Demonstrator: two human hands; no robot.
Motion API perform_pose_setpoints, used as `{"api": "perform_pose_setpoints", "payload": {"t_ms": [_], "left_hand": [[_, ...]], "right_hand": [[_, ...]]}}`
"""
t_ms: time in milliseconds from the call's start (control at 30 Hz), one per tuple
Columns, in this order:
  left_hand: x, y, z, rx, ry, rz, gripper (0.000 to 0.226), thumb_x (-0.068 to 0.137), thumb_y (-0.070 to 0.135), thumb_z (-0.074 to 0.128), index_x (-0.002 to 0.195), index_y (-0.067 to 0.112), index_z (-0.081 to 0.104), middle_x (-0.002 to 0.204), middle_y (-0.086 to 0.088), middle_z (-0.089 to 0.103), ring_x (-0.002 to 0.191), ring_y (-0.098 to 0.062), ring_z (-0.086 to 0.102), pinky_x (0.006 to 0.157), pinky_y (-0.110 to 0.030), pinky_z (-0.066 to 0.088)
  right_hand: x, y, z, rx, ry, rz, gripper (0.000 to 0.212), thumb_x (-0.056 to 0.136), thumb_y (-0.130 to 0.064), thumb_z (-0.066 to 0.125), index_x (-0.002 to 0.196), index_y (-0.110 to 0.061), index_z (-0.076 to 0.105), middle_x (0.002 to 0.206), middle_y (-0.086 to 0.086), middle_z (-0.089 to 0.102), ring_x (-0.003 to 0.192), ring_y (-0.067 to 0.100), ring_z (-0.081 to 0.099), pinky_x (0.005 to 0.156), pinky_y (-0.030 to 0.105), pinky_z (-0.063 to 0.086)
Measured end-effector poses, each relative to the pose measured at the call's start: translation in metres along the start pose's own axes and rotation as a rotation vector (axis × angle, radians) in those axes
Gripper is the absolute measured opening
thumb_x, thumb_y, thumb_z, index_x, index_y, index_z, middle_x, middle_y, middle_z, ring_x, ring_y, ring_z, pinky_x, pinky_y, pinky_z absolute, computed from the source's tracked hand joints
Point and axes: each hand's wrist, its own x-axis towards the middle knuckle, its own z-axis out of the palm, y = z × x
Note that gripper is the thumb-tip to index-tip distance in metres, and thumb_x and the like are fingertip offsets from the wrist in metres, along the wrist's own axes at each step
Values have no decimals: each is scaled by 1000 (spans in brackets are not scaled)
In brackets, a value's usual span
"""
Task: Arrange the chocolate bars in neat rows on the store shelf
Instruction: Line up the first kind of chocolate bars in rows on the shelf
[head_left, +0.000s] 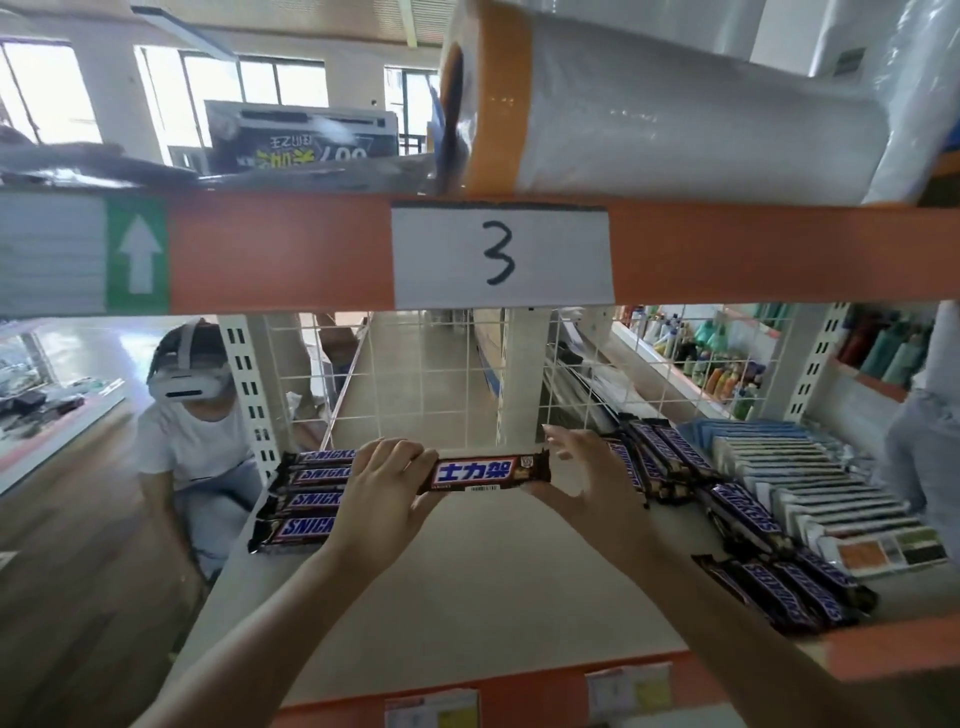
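Head view: we hold one chocolate bar (491, 474) level above the shelf (467, 571), our left hand (384, 491) gripping its left end and our right hand (582, 478) touching its right end with fingers spread. A stack of bars (304, 499) lies to the left; loose bars (753, 519) and flat boxes (810, 478) crowd the right. Behind stands a wire grid (441, 379); overhead, an orange beam (727, 249) labelled 3.
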Motion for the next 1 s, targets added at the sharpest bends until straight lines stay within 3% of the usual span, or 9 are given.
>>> {"api": "perform_pose_setpoints", "payload": {"t_ms": [133, 233, 467, 567, 633, 767, 867, 933, 1000], "left_hand": [[-7, -3, -2, 14, 27, 41, 29, 81, 43, 47, 99, 21, 51, 89, 2, 61, 87, -14, 47, 86, -29, 34], [-11, -2, -5, 5, 28, 35, 29, 81, 43, 47, 99, 20, 52, 90, 1, 62, 89, -14, 45, 86, -29, 33], [-15, 1, -11, -55, -47, -34, 34, 80, 48, 49, 96, 20, 59, 93, 2, 62, 92, -12, 49, 86, -31, 42], [-13, 6, -15, -190, -127, -253, 52, 75, 37, 71, 118, 12, 56, 119, -4, 55, 109, -20, 53, 93, -39, 45], [-11, 6, -18, -345, -208, -462, 59, 78, 24, 72, 130, 12, 46, 129, -2, 44, 114, -16, 47, 96, -31, 43], [-2, 10, -25, -1005, -145, -974, 12, 90, 7, 54, 88, 17, 61, 91, -7, 60, 73, -19, 55, 54, -27, 43], [5, 10, -36, -1359, -283, -1269, 43, 95, 39, 42, 76, 8, 64, 65, -4, 61, 53, -15, 53, 51, -24, 40], [5, 9, -40, -1433, -457, -1287, 59, 92, 56, 35, 69, 9, 64, 57, -3, 60, 50, -15, 53, 54, -25, 39], [2, 12, -40, -1407, -542, -1237, 50, 88, 53, 44, 72, 11, 64, 59, -2, 60, 53, -14, 52, 58, -27, 40]], "right_hand": [[5, -13, -5, 315, -247, 341, 51, 80, -53, 60, 117, -18, 58, 91, -13, 61, 80, -7, 57, 66, 1, 43], [3, -18, -4, 390, -354, 345, 21, 91, -29, 58, 99, -12, 68, 73, -7, 64, 63, 1, 55, 58, 9, 40], [-1, -22, 2, 281, -261, 267, 18, 89, -25, 61, 92, -10, 71, 75, 5, 68, 68, 17, 60, 63, 25, 43], [-4, -28, 4, 117, -88, 81, 25, 86, -36, 61, 90, -13, 71, 78, 0, 67, 70, 16, 61, 66, 26, 46], [-5, -28, 5, -65, 70, -144, 35, 84, -43, 53, 87, -13, 69, 77, -3, 67, 68, 13, 61, 68, 21, 44], [-7, -23, 2, -265, 289, -502, 25, 89, -36, 55, 87, -13, 66, 76, -3, 66, 73, 11, 53, 74, 24, 40], [-9, -23, 0, -423, 378, -714, 19, 88, -33, 64, 91, -14, 59, 75, -3, 63, 70, 13, 50, 70, 27, 42], [-12, -22, 0, -485, 406, -821, 23, 85, -31, 70, 95, -14, 58, 83, -2, 64, 73, 13, 53, 72, 28, 45], [-15, -20, 2, -507, 395, -905, 27, 83, -29, 72, 101, -14, 58, 97, -1, 60, 80, 13, 56, 78, 30, 47]]}}
